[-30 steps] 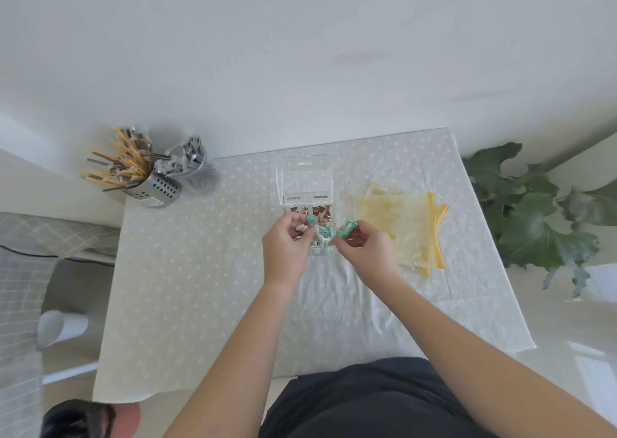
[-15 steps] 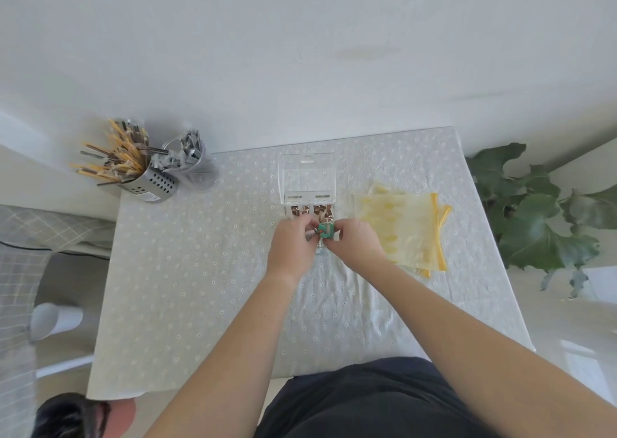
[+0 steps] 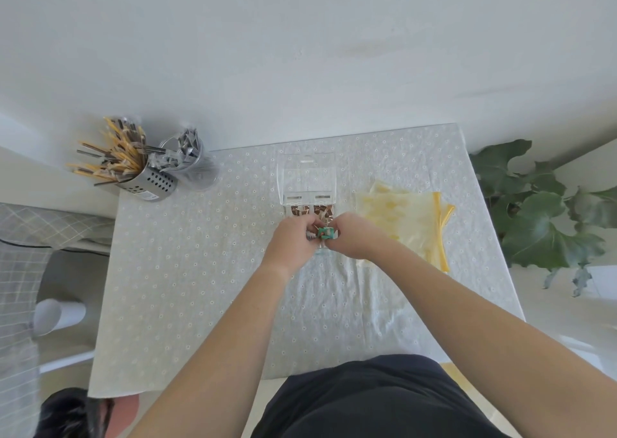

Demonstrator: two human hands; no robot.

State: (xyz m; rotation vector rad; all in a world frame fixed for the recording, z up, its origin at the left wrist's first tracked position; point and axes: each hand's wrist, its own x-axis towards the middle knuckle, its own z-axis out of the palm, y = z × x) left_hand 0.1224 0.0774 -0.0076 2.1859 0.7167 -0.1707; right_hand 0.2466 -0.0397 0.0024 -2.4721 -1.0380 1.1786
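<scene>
A clear plastic box (image 3: 309, 187) stands open at the middle of the table, its lid folded back toward the wall. Small copper-coloured clips (image 3: 314, 210) fill its far compartments. My left hand (image 3: 292, 240) and my right hand (image 3: 354, 235) meet over the near part of the box, fingers curled. Between the fingertips of both hands sits a small green clip (image 3: 324, 233), pinched from both sides. The near compartments are hidden under my hands.
A stack of yellow zip bags (image 3: 405, 219) lies right of the box. At the far left corner stand a perforated steel holder with chopsticks (image 3: 147, 180) and a glass of cutlery (image 3: 193, 167). A leafy plant (image 3: 541, 210) grows off the right edge.
One second ago each hand held a green clip, a little apart. The hands have come together over the box and now pinch at one spot.
</scene>
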